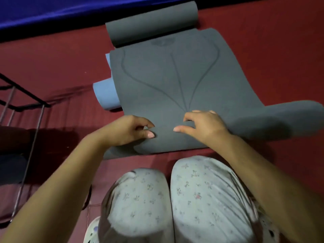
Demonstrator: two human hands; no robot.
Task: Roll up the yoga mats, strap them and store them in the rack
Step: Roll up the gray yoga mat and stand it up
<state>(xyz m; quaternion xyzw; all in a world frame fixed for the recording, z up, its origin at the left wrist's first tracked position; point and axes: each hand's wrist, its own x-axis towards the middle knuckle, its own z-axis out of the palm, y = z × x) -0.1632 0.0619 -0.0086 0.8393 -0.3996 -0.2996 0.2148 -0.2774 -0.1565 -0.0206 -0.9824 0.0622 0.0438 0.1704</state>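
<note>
A dark grey yoga mat (pixel 166 81) with curved line markings lies spread on the red floor in front of my knees. Its far end curls into a loose roll (pixel 150 23). Its near end forms a thick roll (pixel 254 123) that runs under both hands and off to the right. My left hand (pixel 129 130) and my right hand (pixel 203 125) rest on top of this near roll, fingers curled and pinching its surface. A light blue rolled mat (pixel 105 95) pokes out from under the grey mat's left edge.
A black and silver metal rack (pixel 26 109) stands at the left. A blue sheet or mat (pixel 70 9) runs along the top edge. Red floor covering (pixel 271 50) surrounds the mats. My knees in pale flowered trousers (pixel 175 199) sit close to the near roll.
</note>
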